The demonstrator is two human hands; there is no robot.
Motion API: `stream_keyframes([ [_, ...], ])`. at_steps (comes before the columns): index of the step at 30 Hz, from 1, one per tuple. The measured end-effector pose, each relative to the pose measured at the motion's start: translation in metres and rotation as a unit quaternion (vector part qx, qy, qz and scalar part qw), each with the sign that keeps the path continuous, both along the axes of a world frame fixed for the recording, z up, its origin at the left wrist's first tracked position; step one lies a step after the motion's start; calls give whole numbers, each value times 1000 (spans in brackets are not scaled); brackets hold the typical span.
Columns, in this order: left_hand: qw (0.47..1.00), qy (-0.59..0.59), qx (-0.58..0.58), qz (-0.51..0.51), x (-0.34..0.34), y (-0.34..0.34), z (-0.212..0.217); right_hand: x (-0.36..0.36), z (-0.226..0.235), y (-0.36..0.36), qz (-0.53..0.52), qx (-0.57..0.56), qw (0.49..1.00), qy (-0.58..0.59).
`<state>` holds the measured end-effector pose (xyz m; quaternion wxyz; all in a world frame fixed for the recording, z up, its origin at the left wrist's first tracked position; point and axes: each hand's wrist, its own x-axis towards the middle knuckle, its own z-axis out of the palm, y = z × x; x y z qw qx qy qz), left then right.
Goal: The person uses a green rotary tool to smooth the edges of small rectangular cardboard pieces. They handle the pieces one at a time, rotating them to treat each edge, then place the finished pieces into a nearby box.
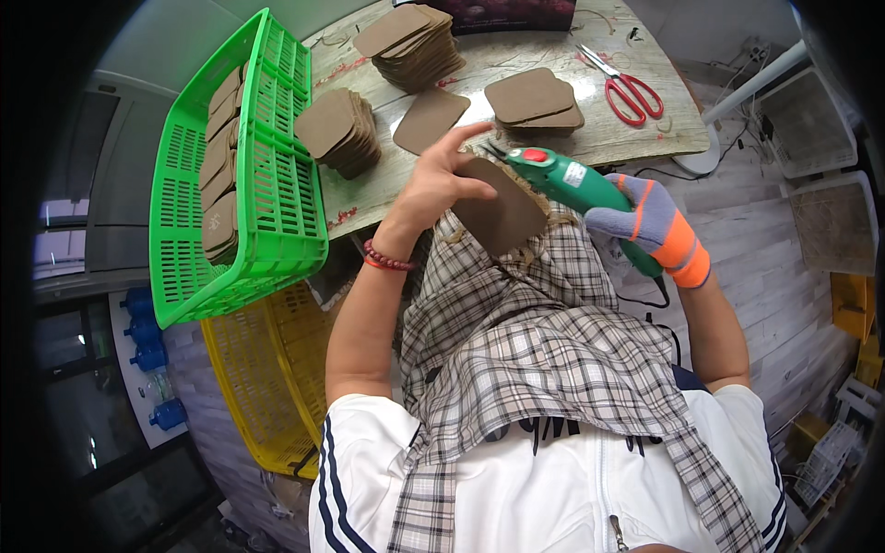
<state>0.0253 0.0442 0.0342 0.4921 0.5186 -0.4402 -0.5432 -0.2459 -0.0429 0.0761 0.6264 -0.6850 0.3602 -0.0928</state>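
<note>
My bare left hand [438, 180] grips a flat brown pad [505, 217] with rounded corners. Its thumb lies across the pad's face, and the index finger stretches along the far side. Wrapped in a grey and orange glove, my right hand [650, 226] holds green electric scissors [576, 180] with a red button. Their dark blades point left, close to the pad's upper edge; whether they touch it I cannot tell. The pad hangs over my checked apron [544, 346], just off the table's near edge. A single loose pad [430, 120] lies on the table beyond my left hand.
On the worn table [636, 143] stand stacks of brown pads [410, 51], [341, 129], [533, 97]. Red-handled scissors [631, 97] lie at the right. A green basket [281, 175] with more pads stands at the left, above a yellow crate [267, 369]. A cord trails from the electric scissors.
</note>
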Motion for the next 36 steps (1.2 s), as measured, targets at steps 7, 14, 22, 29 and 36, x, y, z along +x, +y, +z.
stream_keyframes([
  [7, 992, 19, -69, 100, 25, 12, 6, -24, -9, 3, 4, -37, 998, 42],
  [14, 993, 21, -70, 93, 16, 8, 6, -18, -1, 6, 14, -74, 997, 36],
  [22, 996, 21, -56, 63, 2, -2, -5, -7, 0, 9, -19, -38, 999, 18],
  [29, 966, 84, -79, 233, 28, -59, -27, -36, -15, 0, -173, -82, 981, -33],
  [36, 902, -261, -90, 333, 21, -125, -53, -50, -17, 5, -234, -70, 968, -59],
])
